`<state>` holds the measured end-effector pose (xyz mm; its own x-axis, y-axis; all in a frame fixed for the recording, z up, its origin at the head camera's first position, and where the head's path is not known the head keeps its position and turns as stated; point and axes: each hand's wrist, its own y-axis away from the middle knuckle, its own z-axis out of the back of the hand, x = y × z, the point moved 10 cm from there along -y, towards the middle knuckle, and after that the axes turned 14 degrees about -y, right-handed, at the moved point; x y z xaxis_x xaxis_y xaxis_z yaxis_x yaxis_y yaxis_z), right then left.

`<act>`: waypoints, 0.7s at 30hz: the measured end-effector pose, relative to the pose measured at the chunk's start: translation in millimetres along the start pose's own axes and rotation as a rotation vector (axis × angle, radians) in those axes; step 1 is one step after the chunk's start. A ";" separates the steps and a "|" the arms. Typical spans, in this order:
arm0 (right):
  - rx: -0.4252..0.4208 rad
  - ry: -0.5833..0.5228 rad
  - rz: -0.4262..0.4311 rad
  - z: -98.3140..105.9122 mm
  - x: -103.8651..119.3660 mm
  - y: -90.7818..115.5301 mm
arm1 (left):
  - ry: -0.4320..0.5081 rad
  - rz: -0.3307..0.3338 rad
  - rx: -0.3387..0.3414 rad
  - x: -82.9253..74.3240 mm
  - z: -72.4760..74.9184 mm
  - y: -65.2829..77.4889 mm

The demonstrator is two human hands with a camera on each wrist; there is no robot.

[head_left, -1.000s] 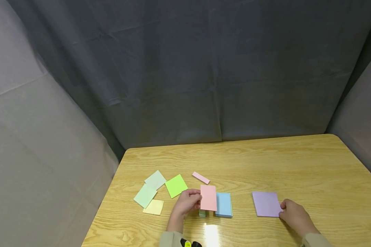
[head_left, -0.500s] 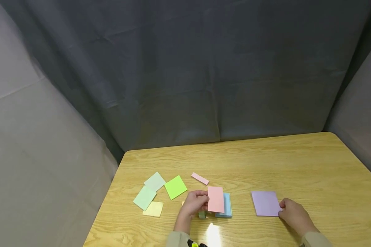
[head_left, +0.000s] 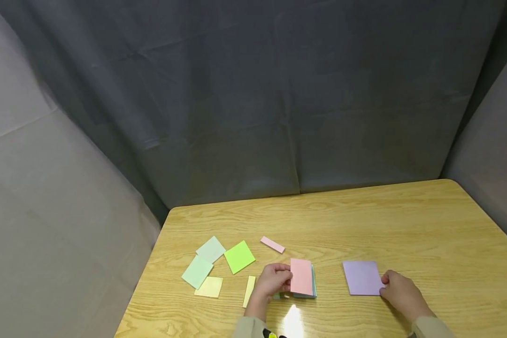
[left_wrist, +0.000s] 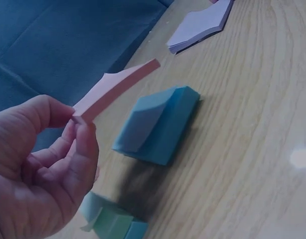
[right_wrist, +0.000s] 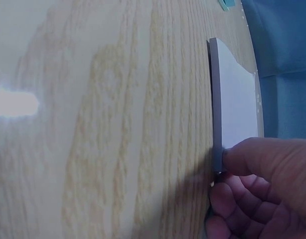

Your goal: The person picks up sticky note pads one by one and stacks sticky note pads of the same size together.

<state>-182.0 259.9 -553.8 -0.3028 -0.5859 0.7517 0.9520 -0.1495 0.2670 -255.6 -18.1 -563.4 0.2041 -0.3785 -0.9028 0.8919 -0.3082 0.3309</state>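
My left hand [head_left: 272, 281] pinches a pink sticky note pad [head_left: 301, 276] by its left edge, between thumb and fingertips. Seen from the left wrist, the pink pad hangs above a blue sticky note pad [left_wrist: 165, 129] on the table, whose top sheet lifts a little. In the head view the pink pad covers most of the blue one. A small green pad [left_wrist: 112, 225] lies beneath the left hand. Over to the right, a purple sticky note pad [head_left: 362, 278] lies on the wood, its near right corner pinched by my right hand [head_left: 401, 293].
On the left lie a lime green pad [head_left: 239, 257], two overlapping pale green pads [head_left: 197, 271] and a pale yellow square [head_left: 209, 287]. A narrow yellow strip pad [head_left: 249, 291] is beside the left wrist. Farther back sits a pink strip pad [head_left: 272, 244]. A grey curtain [head_left: 236, 117] hangs behind the table.
The left hand has carried the pink pad rightward until it overlaps the blue pad, uncovering the yellow strip pad. The right hand and purple pad stay in place.
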 end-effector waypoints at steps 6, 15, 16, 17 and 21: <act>0.000 0.001 0.007 0.2 0.9 0.5 | -0.030 0.000 -0.023 0.5 -4.1 -0.8; -0.003 -0.002 0.016 0.9 1.4 1.1 | -0.077 0.010 -0.067 3.5 -8.2 -2.5; -0.003 -0.003 0.015 0.9 1.4 1.2 | -0.082 0.010 -0.074 3.5 -8.2 -2.6; -0.001 -0.005 0.013 0.9 1.3 1.3 | -0.087 0.011 -0.082 3.4 -8.0 -2.3; 0.001 -0.008 0.006 1.0 0.8 1.1 | -0.139 0.012 -0.125 0.6 -5.6 0.1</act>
<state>-181.3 260.0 -552.3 -0.2973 -0.5808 0.7578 0.9538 -0.1450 0.2630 -253.0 -13.4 -565.4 0.1653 -0.5012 -0.8494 0.9345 -0.1956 0.2973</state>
